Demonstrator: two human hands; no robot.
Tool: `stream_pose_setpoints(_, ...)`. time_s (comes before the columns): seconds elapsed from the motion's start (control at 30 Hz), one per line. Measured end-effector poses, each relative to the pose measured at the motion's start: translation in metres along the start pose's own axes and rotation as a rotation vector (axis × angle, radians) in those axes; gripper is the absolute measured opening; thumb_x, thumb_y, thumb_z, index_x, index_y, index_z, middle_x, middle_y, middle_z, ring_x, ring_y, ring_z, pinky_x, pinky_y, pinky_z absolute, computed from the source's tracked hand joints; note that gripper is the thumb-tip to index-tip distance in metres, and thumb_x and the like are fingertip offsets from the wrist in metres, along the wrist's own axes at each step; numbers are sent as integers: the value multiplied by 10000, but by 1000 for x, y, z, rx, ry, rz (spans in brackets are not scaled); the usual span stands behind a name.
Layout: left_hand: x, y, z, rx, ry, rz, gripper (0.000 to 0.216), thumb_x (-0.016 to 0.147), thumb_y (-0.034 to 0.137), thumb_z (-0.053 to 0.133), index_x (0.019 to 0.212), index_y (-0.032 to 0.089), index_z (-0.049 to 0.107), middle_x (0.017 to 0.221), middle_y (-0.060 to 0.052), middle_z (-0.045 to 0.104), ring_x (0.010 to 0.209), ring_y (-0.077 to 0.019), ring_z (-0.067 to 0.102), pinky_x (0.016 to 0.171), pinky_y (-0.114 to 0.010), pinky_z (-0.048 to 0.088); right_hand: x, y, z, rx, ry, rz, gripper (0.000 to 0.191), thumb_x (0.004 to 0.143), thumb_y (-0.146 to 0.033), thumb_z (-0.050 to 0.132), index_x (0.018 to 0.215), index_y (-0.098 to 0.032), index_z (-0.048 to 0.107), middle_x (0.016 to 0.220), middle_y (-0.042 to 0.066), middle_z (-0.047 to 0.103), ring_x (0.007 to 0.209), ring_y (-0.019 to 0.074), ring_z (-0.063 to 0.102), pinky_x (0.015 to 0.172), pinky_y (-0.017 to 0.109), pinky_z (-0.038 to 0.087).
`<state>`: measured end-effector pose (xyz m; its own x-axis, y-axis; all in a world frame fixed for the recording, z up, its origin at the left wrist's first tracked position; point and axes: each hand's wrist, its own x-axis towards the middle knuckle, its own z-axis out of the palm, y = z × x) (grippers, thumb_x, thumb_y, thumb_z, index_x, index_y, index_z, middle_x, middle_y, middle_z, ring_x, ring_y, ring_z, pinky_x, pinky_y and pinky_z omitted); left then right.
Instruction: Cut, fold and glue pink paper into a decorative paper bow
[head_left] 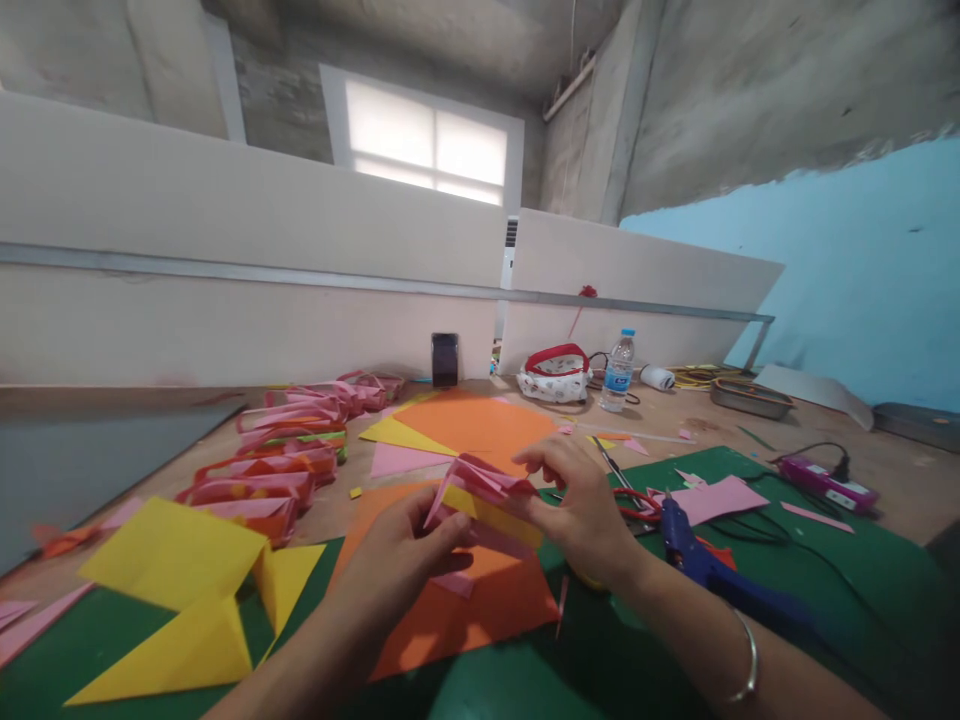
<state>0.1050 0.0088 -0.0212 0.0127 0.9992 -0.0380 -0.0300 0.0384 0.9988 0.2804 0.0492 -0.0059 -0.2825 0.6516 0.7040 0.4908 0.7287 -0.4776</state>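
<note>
Between my two hands is a small folded paper bag, pink with a yellow band along its front. My left hand grips its left end, thumb on the yellow side. On the right end, my right hand pinches the paper with thumb and fingers; a bracelet circles that wrist. Beneath both hands lies an orange sheet on a green mat. A blue glue gun rests just right of my right hand, near red-handled scissors.
Folded yellow sheets lie at left, with a row of pink paper bags behind them. Further back are more orange sheets, a phone, a pouch and a water bottle. A purple power strip sits at right with cords.
</note>
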Motion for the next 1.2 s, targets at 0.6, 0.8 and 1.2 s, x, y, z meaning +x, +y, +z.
stream_pose_setpoints(0.6,7,7,-12,659,216,414,271,668,568,546,687,364,724,824,14,726,840,-311,603,821,-397,422,5,-6,-50,67,-245,-12,270,775,-302,627,1018,-184,630,836,32,646,720,131,571,659,243,445)
stream_pose_setpoints(0.8,-3,11,-6,499,161,252,262,681,549,559,714,357,734,737,23,729,762,-276,634,748,-364,471,-67,36,-134,-641,-266,276,267,733,-302,650,991,-237,632,932,71,649,861,241,585,701,327,430)
stream_pose_setpoints(1.2,-8,17,0,283,-30,6,294,668,479,631,615,197,696,604,9,676,645,-165,592,633,-220,429,-92,24,-117,-421,-303,67,489,814,-152,452,1291,-247,404,1197,100,538,1087,238,511,881,362,434)
